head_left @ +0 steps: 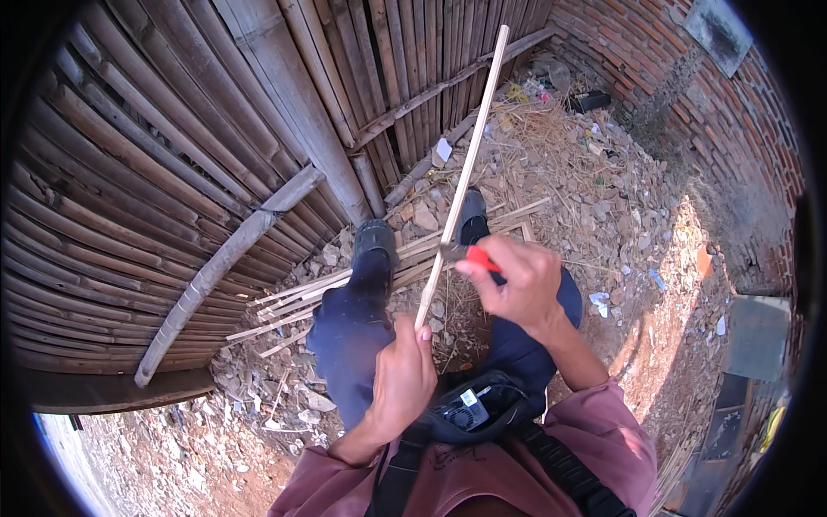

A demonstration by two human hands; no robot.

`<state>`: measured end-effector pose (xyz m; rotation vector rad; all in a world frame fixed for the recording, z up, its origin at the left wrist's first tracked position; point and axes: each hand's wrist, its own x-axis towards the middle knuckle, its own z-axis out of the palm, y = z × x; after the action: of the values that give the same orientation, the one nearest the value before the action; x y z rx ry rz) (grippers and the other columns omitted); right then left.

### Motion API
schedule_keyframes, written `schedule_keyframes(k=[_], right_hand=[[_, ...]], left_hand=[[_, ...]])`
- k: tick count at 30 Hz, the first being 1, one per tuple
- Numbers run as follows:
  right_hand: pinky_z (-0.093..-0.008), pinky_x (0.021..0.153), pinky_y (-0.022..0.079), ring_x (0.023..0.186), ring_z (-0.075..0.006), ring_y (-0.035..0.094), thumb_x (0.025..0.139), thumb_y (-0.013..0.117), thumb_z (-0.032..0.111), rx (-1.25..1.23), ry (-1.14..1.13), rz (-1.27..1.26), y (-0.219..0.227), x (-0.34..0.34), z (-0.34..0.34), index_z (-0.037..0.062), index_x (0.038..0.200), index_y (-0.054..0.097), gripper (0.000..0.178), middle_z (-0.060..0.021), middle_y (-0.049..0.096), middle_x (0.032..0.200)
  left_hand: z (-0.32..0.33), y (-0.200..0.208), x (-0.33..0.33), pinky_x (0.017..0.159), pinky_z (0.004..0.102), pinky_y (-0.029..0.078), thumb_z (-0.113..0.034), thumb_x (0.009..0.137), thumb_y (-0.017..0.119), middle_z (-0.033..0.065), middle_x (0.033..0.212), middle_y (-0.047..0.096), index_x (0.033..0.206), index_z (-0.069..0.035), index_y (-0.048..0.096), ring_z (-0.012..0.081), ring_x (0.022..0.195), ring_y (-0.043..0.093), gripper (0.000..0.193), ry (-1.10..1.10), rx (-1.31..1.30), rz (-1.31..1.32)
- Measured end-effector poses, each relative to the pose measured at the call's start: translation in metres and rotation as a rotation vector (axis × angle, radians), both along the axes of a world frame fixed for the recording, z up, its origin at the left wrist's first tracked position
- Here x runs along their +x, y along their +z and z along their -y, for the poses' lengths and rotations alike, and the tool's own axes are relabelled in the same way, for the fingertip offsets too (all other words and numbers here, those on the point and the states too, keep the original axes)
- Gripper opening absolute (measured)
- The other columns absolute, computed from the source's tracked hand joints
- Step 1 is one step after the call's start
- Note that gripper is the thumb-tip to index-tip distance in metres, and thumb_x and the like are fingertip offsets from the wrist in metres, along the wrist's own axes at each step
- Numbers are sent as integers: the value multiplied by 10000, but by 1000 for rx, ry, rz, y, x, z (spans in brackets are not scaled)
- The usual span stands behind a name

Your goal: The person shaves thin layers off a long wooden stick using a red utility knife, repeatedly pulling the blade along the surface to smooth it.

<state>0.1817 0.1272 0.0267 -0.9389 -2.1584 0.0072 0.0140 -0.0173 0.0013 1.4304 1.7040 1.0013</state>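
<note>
Mauve shirt [484, 474], left fingers [403, 355] curled round stick [468, 177], right fingers [513, 263] clenching red-handled tool [481, 258]

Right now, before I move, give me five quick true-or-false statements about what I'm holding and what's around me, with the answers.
1. The left hand grips the long pale strip near the end closest to the body. True.
2. The right hand is bare of any tool. False: it holds a red-handled tool.
3. More pale strips lie on the ground around the shoes. True.
4. The brick wall stands on the left. False: the slatted wall is on the left; the brick wall is on the right.
5. The waist bag is zipped shut. False: it is open, with a dark device showing inside.
</note>
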Motion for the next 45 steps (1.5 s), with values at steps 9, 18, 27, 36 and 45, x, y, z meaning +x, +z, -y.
schedule_keyframes(k=[9,18,27,36,45], right_hand=[[-327,554,367,579,-144,488,1028,702,372,-296,-43,-303,21,56,-35,0,932,678,385,-76,560,666],[-349,564,513,613,-240,675,870,836,421,-202,352,1,7,11,29,86,915,724,356,-48,667,732],[-336,534,498,580,-225,667,868,841,426,-72,303,-36,-1,5,29,90,905,732,355,-24,659,706],[-352,487,465,546,-243,658,901,832,327,-62,51,-189,9,19,-6,82,887,724,268,-39,677,697],[-330,522,480,562,-216,648,857,835,452,-56,315,-28,1,14,17,107,878,720,364,-15,655,703]], left_hand=[[16,-11,-9,540,295,354,-188,1168,372,11,723,482,1167,-3,580,83,578,424,278,-20,18,306],[6,-4,-8,476,216,291,-218,1164,451,-57,751,486,1207,-17,625,1,560,374,269,-4,65,498],[6,7,-4,551,256,400,-171,1126,541,-9,702,564,1154,-1,660,56,609,496,209,19,83,435],[13,0,4,546,226,310,-159,1130,515,-49,693,506,1120,7,645,21,609,411,210,-15,81,335],[8,-2,-4,515,203,292,-172,1131,525,-58,721,528,1136,1,654,0,584,403,216,37,81,429]])
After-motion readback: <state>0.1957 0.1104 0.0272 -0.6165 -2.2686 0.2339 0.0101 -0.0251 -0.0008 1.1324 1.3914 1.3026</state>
